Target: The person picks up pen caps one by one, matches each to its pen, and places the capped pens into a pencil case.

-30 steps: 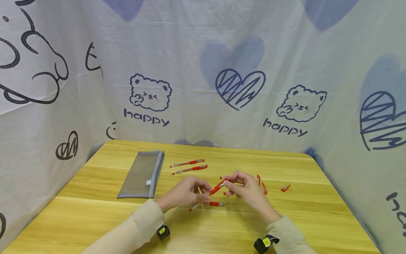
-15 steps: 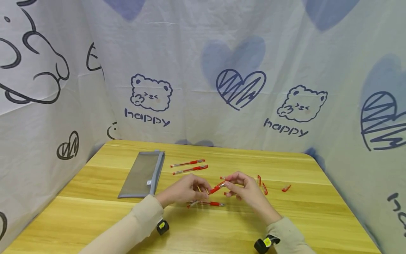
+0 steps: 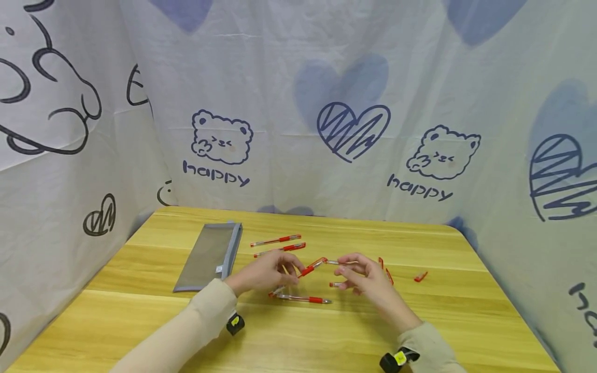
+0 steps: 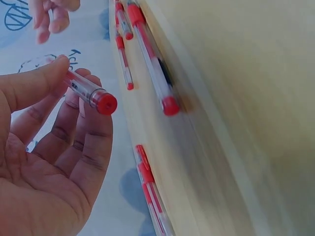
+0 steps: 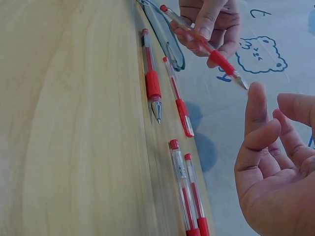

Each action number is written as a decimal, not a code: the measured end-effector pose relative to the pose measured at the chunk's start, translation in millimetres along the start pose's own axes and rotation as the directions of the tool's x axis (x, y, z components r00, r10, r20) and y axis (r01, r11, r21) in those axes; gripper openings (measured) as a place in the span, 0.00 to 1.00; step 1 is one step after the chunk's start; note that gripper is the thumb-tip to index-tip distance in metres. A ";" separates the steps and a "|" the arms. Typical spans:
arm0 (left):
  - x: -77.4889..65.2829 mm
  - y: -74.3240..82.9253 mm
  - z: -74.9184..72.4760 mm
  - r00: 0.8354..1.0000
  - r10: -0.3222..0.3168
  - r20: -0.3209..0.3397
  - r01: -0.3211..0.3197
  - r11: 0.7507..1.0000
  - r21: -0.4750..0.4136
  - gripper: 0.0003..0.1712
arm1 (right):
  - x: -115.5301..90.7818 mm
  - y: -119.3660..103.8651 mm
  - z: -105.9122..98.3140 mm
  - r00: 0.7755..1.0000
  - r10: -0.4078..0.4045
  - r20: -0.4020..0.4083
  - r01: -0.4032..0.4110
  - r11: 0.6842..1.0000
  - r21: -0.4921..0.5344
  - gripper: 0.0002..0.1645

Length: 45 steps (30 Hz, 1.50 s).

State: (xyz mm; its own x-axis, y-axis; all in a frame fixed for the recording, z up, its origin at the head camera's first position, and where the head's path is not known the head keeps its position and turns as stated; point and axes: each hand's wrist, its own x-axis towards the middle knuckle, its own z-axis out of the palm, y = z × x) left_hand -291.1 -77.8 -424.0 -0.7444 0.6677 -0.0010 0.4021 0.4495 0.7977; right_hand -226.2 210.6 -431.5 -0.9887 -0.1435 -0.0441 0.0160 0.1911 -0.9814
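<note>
My left hand [image 3: 267,270] pinches a clear gel pen with a red grip [image 3: 310,269] between thumb and fingers. In the right wrist view this pen [image 5: 220,60] is uncapped, its metal tip pointing at my right hand. My right hand [image 3: 366,277] hovers just right of the pen, its loosely bent fingers apart, holding nothing; the wrist view shows the same hand [image 5: 275,162]. Below my left hand an uncapped red pen [image 3: 305,299] lies on the table. Two more pens [image 5: 183,189] lie under my right hand, which partly hides them in the head view.
A grey mesh zip pouch [image 3: 205,257] lies at the left of the wooden table [image 3: 401,331]. Two red pens [image 3: 280,240] lie side by side behind my left hand. Small red pen caps [image 3: 421,276] are scattered to the right. Printed curtains [image 3: 280,171] enclose the table.
My right hand has let go of the pen's tip end and drawn slightly to the right. My left hand has shifted a little up and left with the pen.
</note>
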 end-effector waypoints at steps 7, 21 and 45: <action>4.2 -5.6 -5.9 0.999 -0.047 -0.001 0.047 0.999 -0.014 0.13 | -5.9 2.3 -7.9 1.000 0.018 -0.004 -0.017 0.999 0.033 0.24; 13.0 -18.1 -13.6 0.991 -0.102 -0.084 0.113 0.984 0.138 0.12 | -16.5 7.4 -25.3 0.998 0.066 -0.026 -0.063 0.993 0.097 0.21; 38.1 -30.9 -16.4 0.985 -0.134 -0.110 0.165 0.919 0.357 0.09 | -36.3 12.5 -53.3 0.995 0.090 -0.048 -0.080 0.983 0.166 0.15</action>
State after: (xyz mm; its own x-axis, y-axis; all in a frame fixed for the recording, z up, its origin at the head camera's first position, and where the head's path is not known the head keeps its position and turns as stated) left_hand -340.6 -76.0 -438.8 -0.8456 0.5323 -0.0411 0.4375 0.7351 0.5179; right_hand -198.0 269.9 -432.2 -0.9893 -0.0788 -0.1228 0.1201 0.0381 -0.9920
